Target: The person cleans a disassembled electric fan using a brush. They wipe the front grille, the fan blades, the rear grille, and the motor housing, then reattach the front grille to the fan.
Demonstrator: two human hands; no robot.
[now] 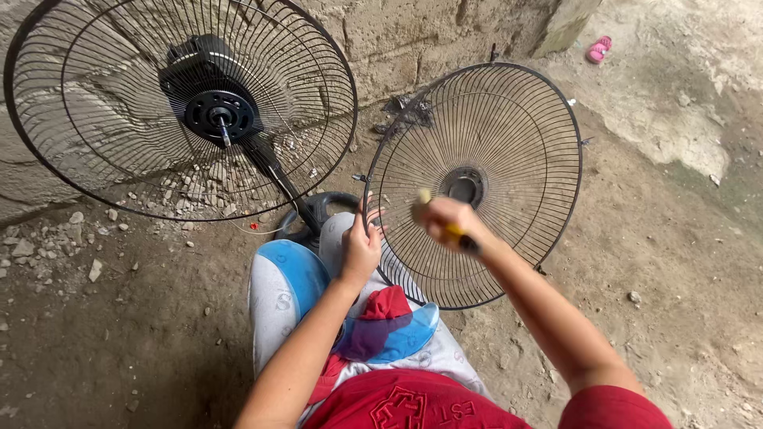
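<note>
- Head view, far left: the fan (214, 111) stands against the wall with its rear guard (79, 151) on, the motor hub and bare shaft (225, 131) showing, and no blade or front cover fitted. So the dismantling looks done.
- Below it, the fan's stand (274, 171) runs down to a dark base (322, 208) just beyond the person's knees.
- Left hand (360, 248): fingers curled around the near-left rim of the loose grille (509, 119), gripping the wire edge and keeping it upright on its lower edge.
- The grille stands in front of the person, right of the fan and apart from it, its centre ring (465, 187) facing the camera.
- Right hand (447, 218): closed in a fist around a brush (457, 234) with a yellow and dark handle, pale bristles held against the wires near the centre ring. The hand is blurred, so exact contact is hard to judge.
- Judging by this, cleaning the grille is under way; I cannot tell how much of it is done. Putting the fan back together is left.
- Surface: bare dirt and rough concrete floor (127, 334), with small stones and rubble (179, 195) piled at the foot of the wall.
- Room: a coarse block wall (413, 40) across the far side; a pink slipper (598, 49) lies far right on paler ground.
</note>
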